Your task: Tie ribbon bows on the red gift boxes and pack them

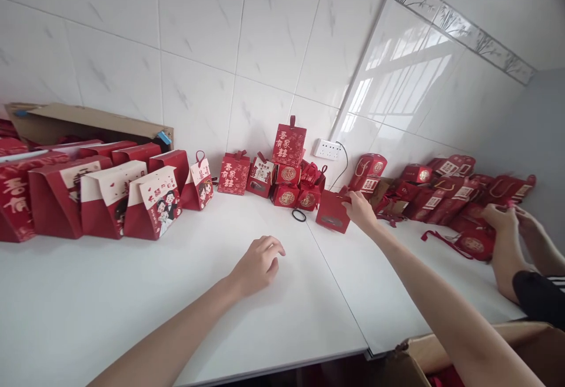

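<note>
My right hand [359, 210] reaches to the back of the white table and pinches the upper right edge of a red box [332, 212] with an oval window. My left hand [258, 264] hovers over the middle of the table, its fingers loosely curled and apart, with nothing in it. Just left of the held box lies a black ring [299, 215]. Behind it stand stacked red boxes with gold emblems [288, 196], topped by a red box with gold characters [289, 144].
Red and white gift boxes [154, 204] line the left side before a cardboard box [101, 121]. A power strip [326, 149] is at the wall. At right, another person's hands [507, 222] work beside piled red boxes [454, 198]. An open carton [494, 340] stands at the front right.
</note>
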A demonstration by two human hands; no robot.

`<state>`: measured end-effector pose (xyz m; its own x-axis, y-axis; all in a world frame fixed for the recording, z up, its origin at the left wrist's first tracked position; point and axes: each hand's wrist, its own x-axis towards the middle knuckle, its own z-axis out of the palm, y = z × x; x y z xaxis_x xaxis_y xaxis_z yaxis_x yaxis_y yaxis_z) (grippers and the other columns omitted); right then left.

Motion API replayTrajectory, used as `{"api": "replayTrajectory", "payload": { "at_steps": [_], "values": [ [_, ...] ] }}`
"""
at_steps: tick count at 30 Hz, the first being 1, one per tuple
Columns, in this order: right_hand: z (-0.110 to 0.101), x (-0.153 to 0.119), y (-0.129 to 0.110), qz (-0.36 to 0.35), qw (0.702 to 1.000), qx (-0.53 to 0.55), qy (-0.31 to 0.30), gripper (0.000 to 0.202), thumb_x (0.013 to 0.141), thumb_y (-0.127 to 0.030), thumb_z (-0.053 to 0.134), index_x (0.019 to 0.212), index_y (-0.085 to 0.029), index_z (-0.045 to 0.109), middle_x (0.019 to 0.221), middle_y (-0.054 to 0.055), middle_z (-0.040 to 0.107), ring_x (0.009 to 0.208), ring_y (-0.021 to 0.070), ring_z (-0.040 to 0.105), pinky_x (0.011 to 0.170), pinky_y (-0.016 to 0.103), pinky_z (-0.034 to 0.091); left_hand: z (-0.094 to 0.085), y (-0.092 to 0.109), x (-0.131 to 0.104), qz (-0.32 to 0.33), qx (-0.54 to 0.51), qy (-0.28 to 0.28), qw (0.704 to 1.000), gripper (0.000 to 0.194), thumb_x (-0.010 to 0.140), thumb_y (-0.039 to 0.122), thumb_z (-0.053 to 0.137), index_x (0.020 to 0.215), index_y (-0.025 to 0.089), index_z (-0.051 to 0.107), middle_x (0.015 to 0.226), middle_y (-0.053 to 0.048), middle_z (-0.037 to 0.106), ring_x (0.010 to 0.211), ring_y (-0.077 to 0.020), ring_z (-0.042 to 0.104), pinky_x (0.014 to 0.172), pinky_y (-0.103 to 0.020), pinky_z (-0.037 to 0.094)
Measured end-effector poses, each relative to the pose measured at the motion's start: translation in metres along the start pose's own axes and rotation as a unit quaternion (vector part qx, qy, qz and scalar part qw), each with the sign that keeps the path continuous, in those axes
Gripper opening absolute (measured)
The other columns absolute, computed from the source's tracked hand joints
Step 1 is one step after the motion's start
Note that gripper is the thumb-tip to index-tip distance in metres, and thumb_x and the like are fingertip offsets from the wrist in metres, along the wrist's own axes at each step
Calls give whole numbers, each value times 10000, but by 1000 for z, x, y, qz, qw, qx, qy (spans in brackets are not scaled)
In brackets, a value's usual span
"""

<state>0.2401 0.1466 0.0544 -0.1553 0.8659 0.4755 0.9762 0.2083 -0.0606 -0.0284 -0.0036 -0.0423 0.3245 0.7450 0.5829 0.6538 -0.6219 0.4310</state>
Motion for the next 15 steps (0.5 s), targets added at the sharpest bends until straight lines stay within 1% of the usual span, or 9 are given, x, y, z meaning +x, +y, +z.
{"api": "replayTrajectory", "payload": {
  "at_steps": [3, 4, 6, 7, 9, 10, 12, 15],
  "values": [
    [-19, -16, -12, -49, 997, 33, 43, 252, 878, -204, 403, 1070, -162, 560, 1076, 113, 529, 988, 227, 543, 817, 329, 445, 1, 0, 1, -85, -64, 27, 994, 232, 811, 127, 401, 990, 218, 517, 1055, -64, 569, 1027, -213, 548, 839, -384, 493],
    [-23, -24, -19, -76, 993, 60, 69, 250, 876, -214, 413, 1076, -176, 558, 1064, 102, 527, 988, 222, 540, 836, 333, 442, 2, -1, 1, -103, -78, 35, 991, 238, 822, 155, 410, 1034, 220, 499, 1092, -72, 554, 1059, -219, 534, 834, -380, 498],
    [-27, -41, -35, -138, 974, 137, 115, 232, 867, -225, 437, 1063, -193, 558, 1000, 88, 531, 940, 217, 547, 827, 347, 451, 2, -2, 1, -120, -90, 57, 987, 291, 836, 215, 434, 1127, 216, 443, 1169, -94, 512, 1124, -235, 498, 874, -394, 481],
    [-25, -52, -44, -167, 961, 180, 124, 216, 861, -225, 447, 1045, -197, 557, 960, 82, 532, 901, 215, 553, 802, 353, 461, 2, -2, 1, -122, -93, 69, 986, 331, 838, 244, 447, 1165, 212, 410, 1203, -106, 489, 1148, -242, 482, 906, -408, 462],
    [-18, -74, -62, -199, 941, 251, 108, 189, 861, -222, 446, 1024, -200, 540, 903, 72, 523, 836, 208, 553, 745, 354, 474, 1, -3, 1, -118, -98, 86, 984, 398, 839, 288, 468, 1212, 205, 357, 1253, -125, 452, 1176, -250, 464, 953, -428, 426],
    [-12, -84, -71, -201, 935, 275, 103, 187, 868, -219, 430, 1030, -196, 523, 897, 73, 514, 825, 206, 547, 731, 355, 475, -1, -3, 1, -112, -103, 90, 984, 420, 840, 304, 473, 1225, 203, 340, 1268, -131, 441, 1183, -251, 461, 956, -427, 424],
    [-2, -101, -84, -192, 924, 312, 114, 185, 879, -211, 401, 1036, -187, 495, 903, 77, 493, 829, 202, 531, 727, 359, 469, -6, -1, 5, -88, -107, 102, 985, 440, 842, 314, 479, 1240, 202, 328, 1277, -131, 441, 1192, -242, 457, 960, -415, 423],
    [6, -111, -93, -174, 913, 345, 135, 167, 874, -192, 395, 1014, -191, 487, 896, 67, 470, 828, 190, 511, 730, 348, 456, -16, 5, 21, -27, -89, 151, 984, 446, 831, 305, 508, 1237, 200, 357, 1248, -116, 477, 1182, -222, 466, 973, -401, 417]
  ]
}}
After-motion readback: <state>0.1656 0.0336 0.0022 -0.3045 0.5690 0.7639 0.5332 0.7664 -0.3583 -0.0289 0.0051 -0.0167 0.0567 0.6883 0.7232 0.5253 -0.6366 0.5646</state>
